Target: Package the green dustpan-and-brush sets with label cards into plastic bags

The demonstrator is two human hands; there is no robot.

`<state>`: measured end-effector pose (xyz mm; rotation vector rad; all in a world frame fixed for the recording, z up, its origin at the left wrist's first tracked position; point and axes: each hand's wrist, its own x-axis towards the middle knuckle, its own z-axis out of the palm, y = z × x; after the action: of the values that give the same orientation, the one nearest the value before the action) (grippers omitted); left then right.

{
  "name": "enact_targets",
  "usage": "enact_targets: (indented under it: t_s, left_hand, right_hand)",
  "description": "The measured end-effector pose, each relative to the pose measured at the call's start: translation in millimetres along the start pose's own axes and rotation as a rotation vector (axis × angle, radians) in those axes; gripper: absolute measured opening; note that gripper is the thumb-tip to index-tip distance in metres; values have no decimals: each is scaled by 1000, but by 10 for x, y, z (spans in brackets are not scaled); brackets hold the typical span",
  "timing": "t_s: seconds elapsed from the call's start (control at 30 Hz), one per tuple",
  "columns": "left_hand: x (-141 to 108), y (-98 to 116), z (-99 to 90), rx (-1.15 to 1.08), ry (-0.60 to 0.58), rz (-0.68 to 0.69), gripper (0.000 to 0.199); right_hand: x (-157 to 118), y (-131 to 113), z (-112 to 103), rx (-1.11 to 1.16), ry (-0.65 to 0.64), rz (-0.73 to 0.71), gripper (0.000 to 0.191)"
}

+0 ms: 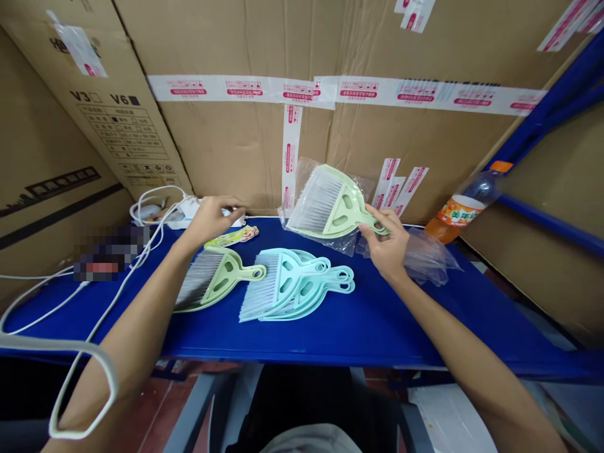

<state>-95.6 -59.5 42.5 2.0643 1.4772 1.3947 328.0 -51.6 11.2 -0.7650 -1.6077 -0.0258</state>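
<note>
My right hand [387,242] grips the handle end of a pale green brush and dustpan set [346,207], lifted above the back of the blue table, with clear plastic film around it. My left hand [216,219] is raised near the power strip at the back left, its fingers apart and nothing in them. Under and beside my left forearm lies another green brush set [226,277] with grey bristles. Light blue brush and dustpan sets [287,283] overlap at the middle of the table, their handles pointing right.
A bottle of orange drink [465,204] leans at the back right by crumpled clear plastic bags [427,255]. A colourful packet [233,237] lies near the white power strip [182,217]. White cables [113,302] run along the left. Cardboard [236,145] walls the back.
</note>
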Motion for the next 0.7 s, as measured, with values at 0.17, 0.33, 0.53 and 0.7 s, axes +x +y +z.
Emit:
enact_targets:
  t_s: [0.17,0.33,0.53,0.7]
  left_hand:
    - [-138,485,186,-542,65,27,27]
    - [-177,520,417,-676,-89,-68,30]
    - [-179,520,591,-804,-99,-186,41]
    - [-208,539,596,-826,-242,-285,42]
  right_hand:
    - [-71,-297,55,-18,-63,-102,38]
    - [-148,-448,88,-1,-102,-194,41]
    - [-202,-442,110,-30,-131,-135,38]
    - [-198,-476,109,37,-146,-141,35]
